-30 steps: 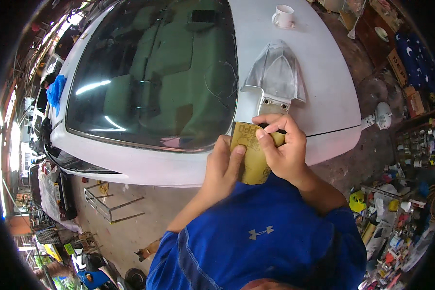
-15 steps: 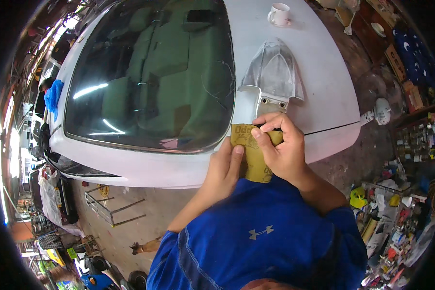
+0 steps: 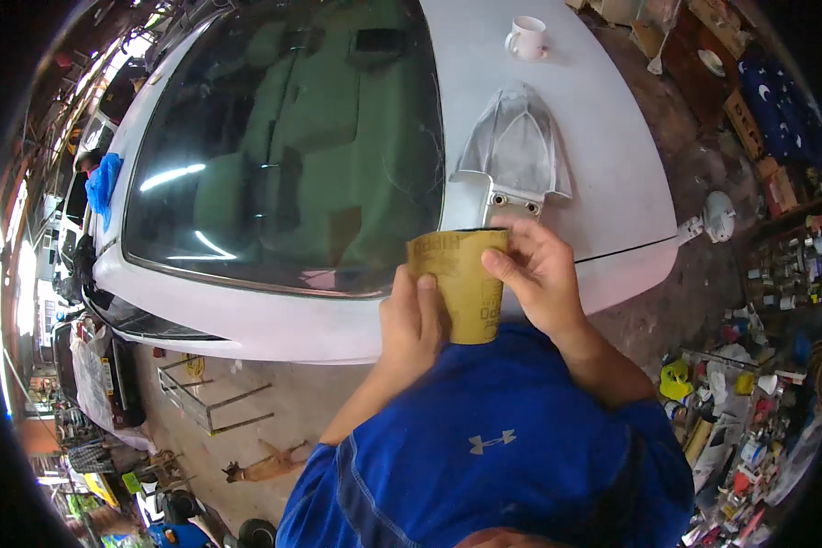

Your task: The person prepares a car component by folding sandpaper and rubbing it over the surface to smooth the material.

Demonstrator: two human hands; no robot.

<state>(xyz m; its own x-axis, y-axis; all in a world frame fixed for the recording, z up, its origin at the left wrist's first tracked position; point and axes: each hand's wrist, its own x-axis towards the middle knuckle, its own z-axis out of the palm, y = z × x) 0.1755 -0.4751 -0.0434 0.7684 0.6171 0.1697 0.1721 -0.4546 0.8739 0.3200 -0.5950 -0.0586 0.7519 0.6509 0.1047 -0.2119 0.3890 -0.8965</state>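
Both my hands hold a sheet of sandpaper, its yellow-brown printed backing facing up and its dark grit showing only as a thin line along the top edge. My left hand pinches the sheet's left side, thumb on top. On the right edge, the thumb and fingers of my right hand grip it near the upper corner. Just beyond the sheet, a pointed grey-white sanded vehicle part rests on the pale car body. The part's near end has a metal bracket with two holes.
A white mug stands on the car beyond the part. To the left is the car's dark window glass. A metal frame and a brown dog are on the floor at lower left. Cluttered shelves line the right.
The sandpaper has swung from tilted to more upright and spread wider, moving slightly left. My left hand shifted left with it. The dog has come further into view on the floor.
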